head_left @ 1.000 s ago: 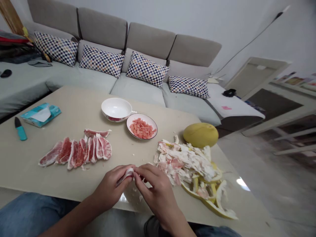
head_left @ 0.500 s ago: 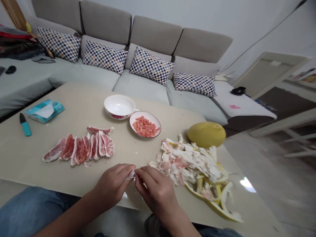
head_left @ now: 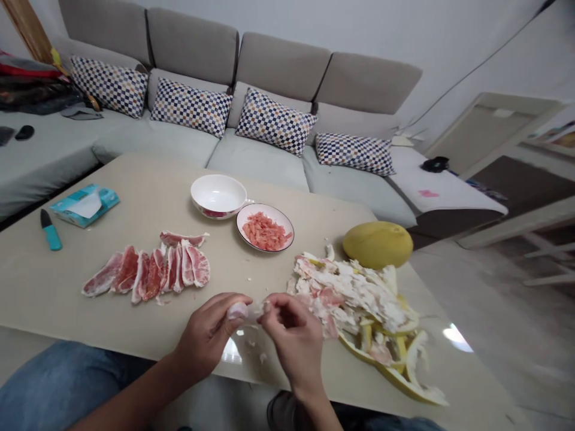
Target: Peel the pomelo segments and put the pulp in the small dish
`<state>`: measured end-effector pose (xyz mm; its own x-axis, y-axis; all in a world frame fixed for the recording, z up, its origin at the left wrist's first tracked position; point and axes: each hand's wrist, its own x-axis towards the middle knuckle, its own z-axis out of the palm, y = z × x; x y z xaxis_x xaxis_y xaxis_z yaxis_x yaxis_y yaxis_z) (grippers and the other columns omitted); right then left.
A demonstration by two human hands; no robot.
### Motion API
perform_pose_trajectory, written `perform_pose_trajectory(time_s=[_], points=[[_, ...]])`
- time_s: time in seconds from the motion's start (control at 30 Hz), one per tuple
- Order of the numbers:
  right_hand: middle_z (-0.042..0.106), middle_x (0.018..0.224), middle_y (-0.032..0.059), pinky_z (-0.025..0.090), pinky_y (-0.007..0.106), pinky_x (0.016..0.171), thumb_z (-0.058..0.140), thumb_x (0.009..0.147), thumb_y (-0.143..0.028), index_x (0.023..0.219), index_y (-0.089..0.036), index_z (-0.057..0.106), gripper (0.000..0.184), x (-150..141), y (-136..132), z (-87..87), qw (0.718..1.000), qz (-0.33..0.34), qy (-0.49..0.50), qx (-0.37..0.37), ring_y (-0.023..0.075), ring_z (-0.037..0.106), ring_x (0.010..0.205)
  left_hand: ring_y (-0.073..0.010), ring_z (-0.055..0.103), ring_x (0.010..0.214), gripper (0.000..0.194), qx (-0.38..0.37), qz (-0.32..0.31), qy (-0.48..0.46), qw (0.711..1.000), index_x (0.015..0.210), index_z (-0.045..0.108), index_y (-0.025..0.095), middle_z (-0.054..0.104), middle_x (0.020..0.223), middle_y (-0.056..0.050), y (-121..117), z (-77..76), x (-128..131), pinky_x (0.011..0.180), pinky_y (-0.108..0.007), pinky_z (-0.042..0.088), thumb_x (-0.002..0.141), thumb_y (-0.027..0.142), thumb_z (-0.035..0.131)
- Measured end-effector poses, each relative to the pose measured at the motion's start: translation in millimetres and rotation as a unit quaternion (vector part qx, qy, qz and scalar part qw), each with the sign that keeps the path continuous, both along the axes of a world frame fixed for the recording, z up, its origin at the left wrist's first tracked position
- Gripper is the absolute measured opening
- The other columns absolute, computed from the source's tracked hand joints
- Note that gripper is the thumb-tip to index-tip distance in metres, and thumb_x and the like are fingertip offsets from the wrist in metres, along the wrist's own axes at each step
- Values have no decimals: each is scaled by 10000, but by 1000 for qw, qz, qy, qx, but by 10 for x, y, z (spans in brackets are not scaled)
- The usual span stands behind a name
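My left hand (head_left: 204, 341) is closed round a pale pomelo segment (head_left: 237, 310), whose end shows between thumb and forefinger. To its right, my right hand (head_left: 294, 338) pinches a whitish scrap of membrane (head_left: 266, 307), blurred at the fingertips. Both hands are over the table's near edge, a short gap between them. Several pomelo segments (head_left: 155, 272), partly in white skin, lie in a row left of my hands. Beyond my hands, a dark-rimmed plate (head_left: 242, 235) holds pink pulp pieces (head_left: 266, 231). Torn membranes and pith (head_left: 350, 293) are heaped on yellow rind (head_left: 381, 368) at the right.
A whole pomelo (head_left: 377, 244) rests behind the peel heap. The white bowl (head_left: 219, 194) stands beside the plate. At the table's left are a tissue pack (head_left: 85, 205) and a knife with a turquoise handle (head_left: 53, 236). A sofa (head_left: 265, 164) with checkered cushions runs behind the table (head_left: 148, 179).
My hands have moved apart, the right one shifting rightward and turning with a membrane scrap in its fingers. The left hand still grips the segment, its end now more exposed.
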<state>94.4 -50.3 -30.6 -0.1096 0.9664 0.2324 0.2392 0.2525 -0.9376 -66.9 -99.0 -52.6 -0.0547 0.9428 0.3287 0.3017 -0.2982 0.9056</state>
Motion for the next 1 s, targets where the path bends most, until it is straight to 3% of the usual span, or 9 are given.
perform_pose_trajectory(time_s=[0.13, 0.23, 0.37, 0.47, 0.57, 0.7, 0.8, 0.9, 1.0], points=[[638, 651, -6, 526, 250, 558, 624, 825, -336, 828, -189, 604, 148, 243, 144, -45, 987, 2, 132, -96, 128, 604, 559, -242, 590, 1100, 267, -83, 22, -167, 982, 1107, 674, 192, 626, 1199, -110, 24, 57, -96, 961, -327, 428, 892, 301, 557], [655, 775, 16, 529, 273, 571, 637, 808, -328, 846, -193, 589, 149, 466, 278, -54, 988, -16, 126, -84, 130, 602, 576, -242, 663, 940, 414, -192, -24, -359, 913, 1263, 570, 170, 679, 1056, -132, 55, 36, -95, 859, -361, 488, 895, 359, 550], [666, 806, 58, 526, 342, 647, 540, 829, -309, 851, -177, 657, 178, 841, 513, -159, 984, -152, -90, 18, 194, 645, 672, -229, 685, 788, 526, -257, -62, -468, 844, 1362, 458, 132, 710, 893, -128, 76, 3, -41, 784, -397, 516, 898, 366, 544], [678, 965, 160, 512, 464, 772, 515, 828, -372, 884, -137, 701, 305, 1096, 667, -268, 930, -187, -283, 143, 298, 648, 863, -221, 677, 771, 498, -271, -72, -493, 823, 1345, 481, 120, 709, 869, -133, 74, 22, -20, 776, -400, 517, 905, 350, 534], [648, 1087, 226, 473, 523, 855, 512, 832, -393, 827, -106, 721, 356, 1194, 700, -313, 873, -210, -371, 236, 358, 617, 980, -202, 660, 795, 463, -278, -85, -515, 807, 1331, 507, 142, 697, 909, -121, 64, 37, -14, 782, -372, 508, 892, 280, 561], [715, 930, 126, 510, 412, 792, 530, 869, -343, 1001, -144, 692, 288, 1023, 574, -262, 898, -191, -331, 217, 266, 662, 851, -181, 636, 868, 512, -269, -97, -522, 804, 1339, 507, 184, 670, 1010, -98, 53, 4, 0, 856, -352, 474, 841, 167, 622], [720, 895, 88, 504, 376, 779, 562, 871, -323, 965, -174, 685, 214, 747, 445, -182, 923, -127, -294, 214, 237, 661, 832, -194, 629, 934, 539, -264, -100, -506, 815, 1359, 484, 211, 665, 1041, -90, 53, -31, 8, 913, -369, 447, 842, 179, 630], [712, 879, 63, 505, 340, 761, 571, 879, -270, 928, -195, 680, 141, 435, 301, -82, 947, -27, -251, 197, 206, 655, 825, -229, 593, 1074, 529, -253, -101, -451, 850, 1351, 492, 226, 649, 1136, -98, 55, -52, 7, 973, -367, 413, 843, 223, 639], [699, 922, 68, 512, 316, 763, 593, 874, -227, 992, -195, 671, 145, 156, 156, 7, 957, 62, -206, 196, 189, 647, 850, -252, 509, 1209, 445, -216, -87, -353, 906, 1298, 547, 235, 565, 1293, -103, 58, -67, 7, 1036, -364, 372, 860, 273, 615]])
